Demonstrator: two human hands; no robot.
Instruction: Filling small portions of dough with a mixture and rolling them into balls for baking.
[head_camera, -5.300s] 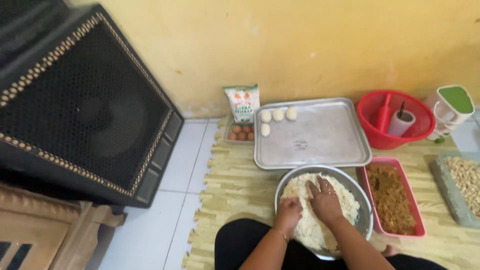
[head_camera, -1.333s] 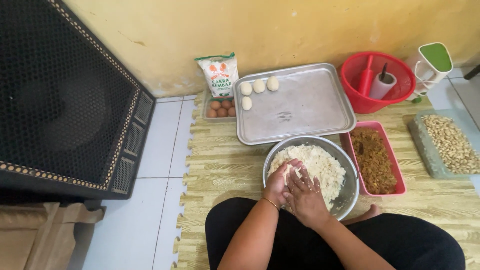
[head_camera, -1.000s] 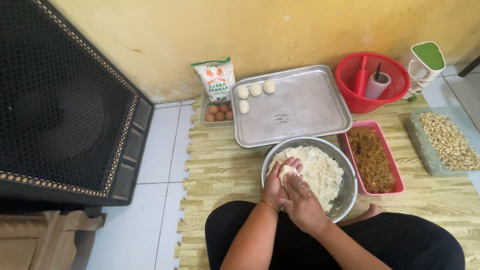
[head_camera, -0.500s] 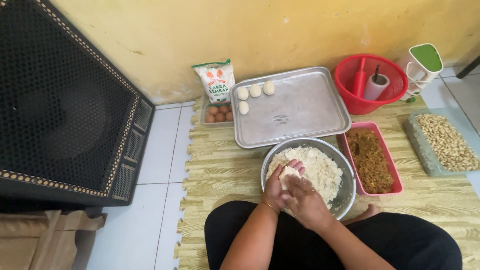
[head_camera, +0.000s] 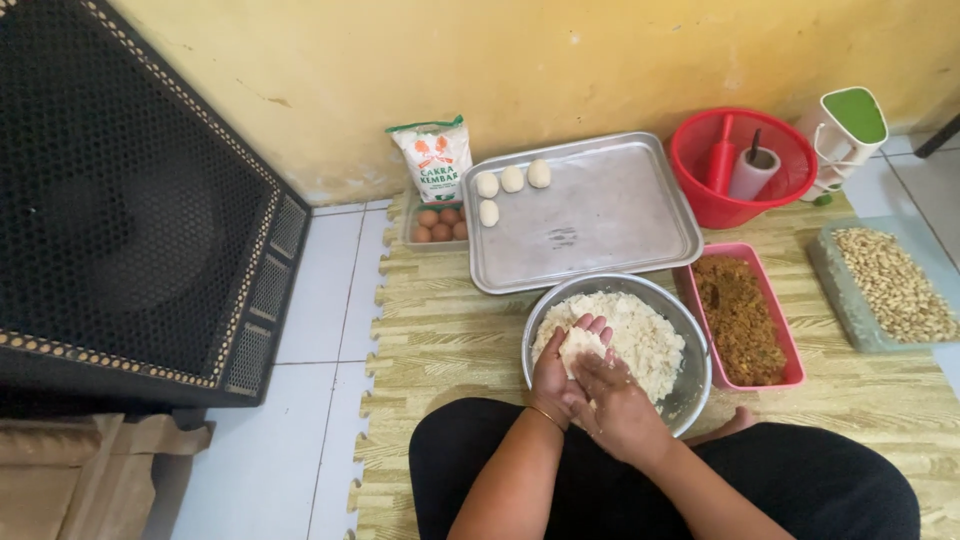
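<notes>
- Head view: person sits on a wood-pattern foam mat on the floor, legs in black, both hands over a metal bowl right in front of the lap.
- Left hand: palm up, fingers curled partway round a flattened dough piece, cupping it from below; thin bangle on the wrist.
- Right hand: laid over the left from the right side, fingers bent & pressing on the lower edge of the dough piece; not a closed fist, more a loose pinch.
- Dough piece sits between the 2 hands, above the bowl's near-left part, not touching the rest of the mix.
- Bowl holds crumbly white dough, heaped mostly toward center & right.
- Behind the bowl: flat steel tray w/ 4 dough balls in its far-left corner, 3 in a row + 1 just in front.
- Left of tray: clear box of brown eggs, flour bag upright behind it against the yellow wall.
- Right of bowl, just beside: pink rectangular tub w/ brown filling.
- Farther right: clear container of peanuts.
- Behind those: red basket w/ a red rolling pin & a white cup-like thing inside; white-and-green jug to its right.
- Far left: big black speaker cabinet on white tile floor, well apart from the mat items.
</notes>
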